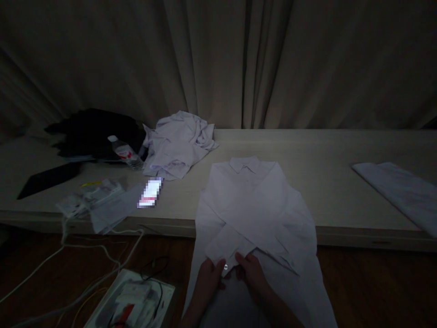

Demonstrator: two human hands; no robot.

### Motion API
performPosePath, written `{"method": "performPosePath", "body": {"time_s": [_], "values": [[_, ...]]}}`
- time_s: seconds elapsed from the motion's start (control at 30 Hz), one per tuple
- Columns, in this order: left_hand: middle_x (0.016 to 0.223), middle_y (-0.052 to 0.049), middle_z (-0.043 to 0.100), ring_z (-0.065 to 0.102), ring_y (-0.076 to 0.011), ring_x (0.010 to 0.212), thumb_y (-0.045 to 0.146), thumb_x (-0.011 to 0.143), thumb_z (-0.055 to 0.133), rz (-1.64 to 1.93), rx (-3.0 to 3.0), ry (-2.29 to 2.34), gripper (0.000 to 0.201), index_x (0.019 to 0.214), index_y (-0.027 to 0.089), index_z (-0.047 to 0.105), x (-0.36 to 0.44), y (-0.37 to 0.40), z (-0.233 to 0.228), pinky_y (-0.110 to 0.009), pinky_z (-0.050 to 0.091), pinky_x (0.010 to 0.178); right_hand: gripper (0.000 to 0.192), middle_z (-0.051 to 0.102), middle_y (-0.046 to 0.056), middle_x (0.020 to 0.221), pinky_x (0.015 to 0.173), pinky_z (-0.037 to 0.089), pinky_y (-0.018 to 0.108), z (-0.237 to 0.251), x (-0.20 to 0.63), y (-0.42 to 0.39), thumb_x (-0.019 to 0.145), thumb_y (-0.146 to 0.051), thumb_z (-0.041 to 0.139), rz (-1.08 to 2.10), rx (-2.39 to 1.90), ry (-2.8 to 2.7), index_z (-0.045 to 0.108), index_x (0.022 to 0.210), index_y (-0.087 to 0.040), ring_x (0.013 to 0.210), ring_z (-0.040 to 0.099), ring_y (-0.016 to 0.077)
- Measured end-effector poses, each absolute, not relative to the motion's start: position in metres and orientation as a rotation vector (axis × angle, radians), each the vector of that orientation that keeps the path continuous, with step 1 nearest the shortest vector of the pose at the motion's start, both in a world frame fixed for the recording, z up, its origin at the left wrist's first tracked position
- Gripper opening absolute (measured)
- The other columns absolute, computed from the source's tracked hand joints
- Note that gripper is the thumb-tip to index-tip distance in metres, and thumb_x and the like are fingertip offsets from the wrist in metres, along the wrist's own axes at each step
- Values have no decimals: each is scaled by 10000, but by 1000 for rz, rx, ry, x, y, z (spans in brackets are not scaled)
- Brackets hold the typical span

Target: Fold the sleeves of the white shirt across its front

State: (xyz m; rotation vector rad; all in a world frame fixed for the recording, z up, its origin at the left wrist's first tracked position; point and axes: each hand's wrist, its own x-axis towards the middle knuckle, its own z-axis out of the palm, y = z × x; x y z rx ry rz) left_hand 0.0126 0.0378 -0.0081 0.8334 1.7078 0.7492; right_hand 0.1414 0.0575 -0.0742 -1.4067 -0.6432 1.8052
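A white button-up shirt (259, 205) lies face up on the light table (334, 191), collar away from me, its lower part hanging over the front edge. Both sleeves are folded across the chest in an X. My left hand (209, 275) and my right hand (251, 271) hold the cuff (227, 257) of one sleeve near the bottom, thumbs on top, by a small shiny button.
A crumpled white garment (179, 143) lies at the back left beside a plastic bottle (125, 153) and dark clothing (95, 132). A lit phone (150, 193) and papers (95, 200) sit left. Folded white cloth (399, 189) lies right. Cables and an open box (133, 300) are on the floor.
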Motion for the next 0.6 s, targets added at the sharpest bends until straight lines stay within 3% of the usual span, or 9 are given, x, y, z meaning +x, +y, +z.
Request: {"method": "performPosePath", "body": {"time_s": [0.17,0.4,0.6], "values": [[677,-45,657,628,-194,563,474,676,527,761,865,1672,389,863,135,567,13,36,-9,-279,504,415,455,486,-48,401,381,264,241,-72,143,59,546,-603,673,1795,-1386,-637,542,609,-172,357,401,88],[654,-34,637,630,-199,604,484,648,558,788,848,1679,382,808,137,568,8,38,-3,-274,518,425,451,452,-46,363,370,240,242,-70,141,62,533,-589,681,1790,-1368,-616,516,531,-170,333,379,82],[637,-21,612,610,-183,581,482,659,580,779,786,1616,392,843,136,566,9,38,-6,-287,528,427,245,528,-41,485,387,282,234,-63,147,64,561,-373,651,1867,-1300,-522,548,639,-165,387,431,84]]}}
